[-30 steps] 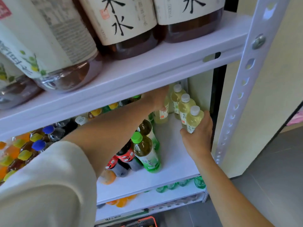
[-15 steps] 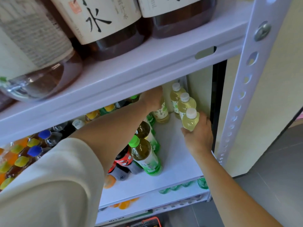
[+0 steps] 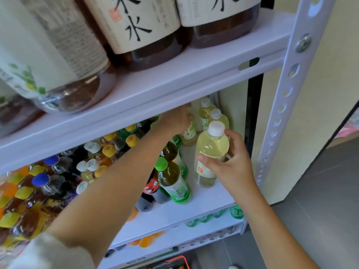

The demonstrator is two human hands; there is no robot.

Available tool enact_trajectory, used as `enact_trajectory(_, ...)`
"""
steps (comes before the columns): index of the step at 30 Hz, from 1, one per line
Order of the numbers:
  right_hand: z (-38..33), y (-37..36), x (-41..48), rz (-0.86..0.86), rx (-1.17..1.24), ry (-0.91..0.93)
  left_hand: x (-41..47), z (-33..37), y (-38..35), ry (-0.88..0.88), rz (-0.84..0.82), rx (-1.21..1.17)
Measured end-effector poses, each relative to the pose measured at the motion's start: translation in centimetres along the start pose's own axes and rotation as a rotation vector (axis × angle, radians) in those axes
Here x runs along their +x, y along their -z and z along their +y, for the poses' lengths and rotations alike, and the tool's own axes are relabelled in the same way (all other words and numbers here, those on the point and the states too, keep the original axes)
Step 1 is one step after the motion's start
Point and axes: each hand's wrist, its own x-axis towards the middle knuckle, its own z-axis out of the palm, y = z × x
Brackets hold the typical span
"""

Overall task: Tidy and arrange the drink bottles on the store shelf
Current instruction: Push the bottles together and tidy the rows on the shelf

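Two pale bottles (image 3: 210, 150) (image 3: 189, 133) in the hands (image 3: 232, 169) (image 3: 174, 120)

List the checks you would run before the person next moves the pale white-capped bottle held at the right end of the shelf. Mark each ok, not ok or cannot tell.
1. Right hand has a grip on the pale bottle: ok, thumb and fingers wrap its body.
2. Cap in place: ok.
3. Bottle base resting on the shelf: cannot tell.
4. Bare shelf between it and the green-capped bottle: ok.
5. Left hand holding the back bottle firmly: cannot tell, its fingers are partly hidden.
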Motion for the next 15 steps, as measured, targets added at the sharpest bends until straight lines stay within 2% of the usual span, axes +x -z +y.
enact_trajectory(1,-0.8,0.0,-0.4,-0.045,0.036,0.021,-1.6,0.1,0.5,-0.013,-0.017,-0.300)
enact_trajectory(3,-2.6,0.1,-1.1,-0.144,0.104,0.035,-6.4,0.6,1.7,-0.058,-0.081,-0.728)
enact_trajectory(5,-4.2,0.3,-1.8,-0.247,0.231,0.018,-10.4,0.5,2.5,-0.113,-0.168,-0.990)
enact_trajectory(9,-6.5,-0.3,-3.3,-0.348,0.509,-0.131,-14.5,-0.2,2.9,-0.175,-0.212,-1.103)
enact_trajectory(12,-7.4,-1.2,-4.7,-0.326,0.461,-0.177,-15.7,-0.4,3.2,-0.165,-0.232,-1.242)
enact_trajectory(15,-7.4,-1.5,-5.8,-0.286,0.312,-0.201,-16.5,-0.5,3.3,-0.152,-0.131,-1.328)
